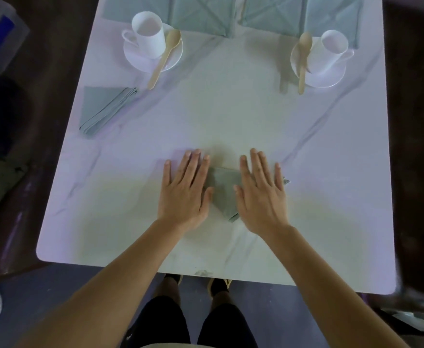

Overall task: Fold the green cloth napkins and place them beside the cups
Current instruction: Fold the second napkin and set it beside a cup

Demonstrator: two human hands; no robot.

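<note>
1. Green cloth in the middle left of the frame: a folded napkin (105,110) lay as a layered triangle on the white counter (231,109), near the left cup (149,33) but apart from it.
2. The left hand (184,194) lay flat, fingers straight and slightly spread, pressing down on the left part of the piece in work.
3. That napkin (224,192) sat in the lower centre of the frame, under and between both hands, its point turned toward the near edge. It looked soft, light and limp. It would probably fall open if lifted by one layer, so the sensible hold was a pinch through all layers along the long folded edge.
4. The right hand (262,194) lay flat in the same way, fingers straight, on the right part. A small corner of cloth showed past its little finger.
5. The right cup (331,51) stood in the upper right on a saucer (331,79) with a wooden spoon (303,59). No folded napkin showed beside it.
6. The palms hid both outer ends of the napkin, so its layers could not be counted. The flat napkins (200,13) along the top were cut off by the frame, so their number was unclear.
</note>
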